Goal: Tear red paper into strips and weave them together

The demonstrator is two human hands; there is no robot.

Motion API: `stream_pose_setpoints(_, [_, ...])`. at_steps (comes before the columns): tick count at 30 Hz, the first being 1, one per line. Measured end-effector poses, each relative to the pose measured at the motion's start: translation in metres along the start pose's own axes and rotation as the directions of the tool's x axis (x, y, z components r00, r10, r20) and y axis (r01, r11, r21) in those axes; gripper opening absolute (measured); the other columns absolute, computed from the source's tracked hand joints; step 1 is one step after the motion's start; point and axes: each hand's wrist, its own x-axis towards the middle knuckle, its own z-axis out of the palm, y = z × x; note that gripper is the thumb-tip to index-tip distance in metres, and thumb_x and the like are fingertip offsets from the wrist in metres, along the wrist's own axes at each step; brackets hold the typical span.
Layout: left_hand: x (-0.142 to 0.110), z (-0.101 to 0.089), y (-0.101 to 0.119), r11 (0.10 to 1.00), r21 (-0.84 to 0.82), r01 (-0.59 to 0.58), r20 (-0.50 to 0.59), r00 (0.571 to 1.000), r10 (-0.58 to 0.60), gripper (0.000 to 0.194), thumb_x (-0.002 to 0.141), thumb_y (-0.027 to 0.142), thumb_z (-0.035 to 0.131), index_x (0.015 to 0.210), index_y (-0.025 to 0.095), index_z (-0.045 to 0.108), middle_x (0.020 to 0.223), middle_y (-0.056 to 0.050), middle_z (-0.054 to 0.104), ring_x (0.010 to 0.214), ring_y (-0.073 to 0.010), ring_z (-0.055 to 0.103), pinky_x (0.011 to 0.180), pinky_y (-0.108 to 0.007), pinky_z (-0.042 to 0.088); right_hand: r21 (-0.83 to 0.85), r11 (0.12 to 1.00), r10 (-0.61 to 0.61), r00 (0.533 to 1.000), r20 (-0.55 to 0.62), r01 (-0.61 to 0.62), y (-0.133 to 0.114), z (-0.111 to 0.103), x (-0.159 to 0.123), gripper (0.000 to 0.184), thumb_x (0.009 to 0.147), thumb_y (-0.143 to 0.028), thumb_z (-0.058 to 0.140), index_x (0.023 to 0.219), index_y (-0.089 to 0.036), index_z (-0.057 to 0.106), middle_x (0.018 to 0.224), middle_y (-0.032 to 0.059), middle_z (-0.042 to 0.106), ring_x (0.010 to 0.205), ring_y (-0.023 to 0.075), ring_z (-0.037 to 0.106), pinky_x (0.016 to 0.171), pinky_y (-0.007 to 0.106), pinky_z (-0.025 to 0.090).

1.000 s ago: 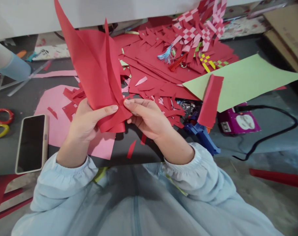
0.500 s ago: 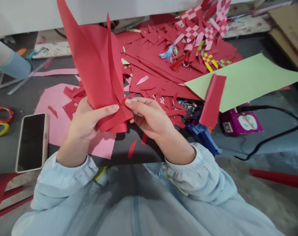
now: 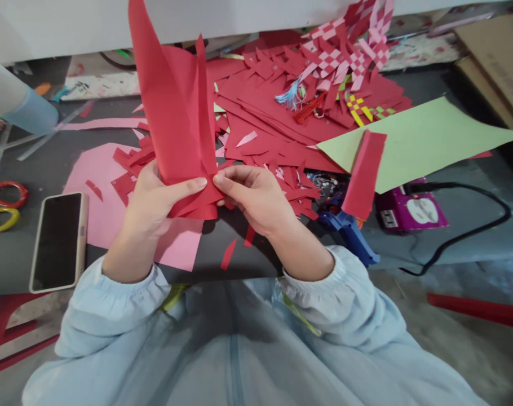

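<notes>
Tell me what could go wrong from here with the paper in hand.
The red paper might crease or tear where the hands grip its lower end. Rising well above that grip, it could also flop over. A loose red scrap near the front edge of the table could be brushed off.

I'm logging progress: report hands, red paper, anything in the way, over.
Left hand gripping red paper, thumb across it. Right hand pinching near its lower end. Loose red scraps nearby, none blocking.
</notes>
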Motion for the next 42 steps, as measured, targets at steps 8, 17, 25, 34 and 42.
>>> stream_pose_setpoints(8, [0.003,-0.001,-0.005,1.000,0.026,-0.010,-0.025,1.000,0.011,0.038,0.061,0.028,0.089,0.094,0.025,0.072,0.100,-0.002,0.076,0.096,-0.0287,0.070,0.090,-0.048,0.058,-0.074,0.997,-0.036,0.999,-0.012,0.035,0.004,0.000,0.002,0.042,0.055,-0.051,0.088,0.069,-0.017,0.068,0.062,-0.0052,0.062,0.052,0.0051,0.054,0.053,0.020,0.050])
stream_pose_setpoints(17, [0.003,0.002,-0.007,0.999,0.005,-0.041,-0.076,0.996,0.041,0.038,0.059,0.027,0.090,0.092,0.022,0.071,0.099,-0.001,0.075,0.098,-0.0273,0.069,0.092,-0.046,0.057,-0.022,0.997,-0.069,0.997,-0.039,0.068,0.008,0.003,0.002,0.040,0.057,-0.050,0.087,0.070,-0.018,0.067,0.060,-0.0068,0.060,0.050,0.0036,0.051,0.056,0.021,0.052])
stream_pose_setpoints(25, [0.003,0.000,-0.005,1.000,-0.019,-0.010,-0.039,0.999,0.009,0.036,0.059,0.028,0.090,0.091,0.025,0.072,0.100,-0.002,0.076,0.101,-0.0310,0.070,0.093,-0.050,0.057,0.016,1.000,-0.006,1.000,-0.005,0.006,0.004,-0.001,0.001,0.038,0.054,-0.042,0.091,0.071,-0.017,0.069,0.062,-0.0045,0.065,0.053,0.0055,0.057,0.058,0.021,0.053])
stream_pose_setpoints(34, [0.003,0.000,-0.006,1.000,-0.005,-0.018,-0.031,0.999,0.018,0.041,0.056,0.027,0.091,0.092,0.024,0.073,0.101,-0.004,0.076,0.098,-0.0285,0.071,0.092,-0.047,0.057,0.045,0.999,-0.019,1.000,0.015,0.019,0.009,-0.004,0.003,0.026,0.063,-0.037,0.087,0.072,-0.020,0.070,0.066,-0.0062,0.065,0.056,0.0036,0.055,0.061,0.018,0.051])
stream_pose_setpoints(42, [0.002,0.004,-0.004,0.999,-0.021,-0.024,-0.043,0.999,0.023,0.039,0.057,0.029,0.091,0.091,0.026,0.072,0.101,-0.002,0.076,0.100,-0.0294,0.070,0.092,-0.049,0.057,0.208,0.976,0.070,0.997,0.018,-0.072,0.011,0.001,0.004,0.035,0.051,-0.037,0.093,0.069,-0.020,0.068,0.070,-0.0073,0.064,0.061,0.0036,0.057,0.064,0.018,0.053])
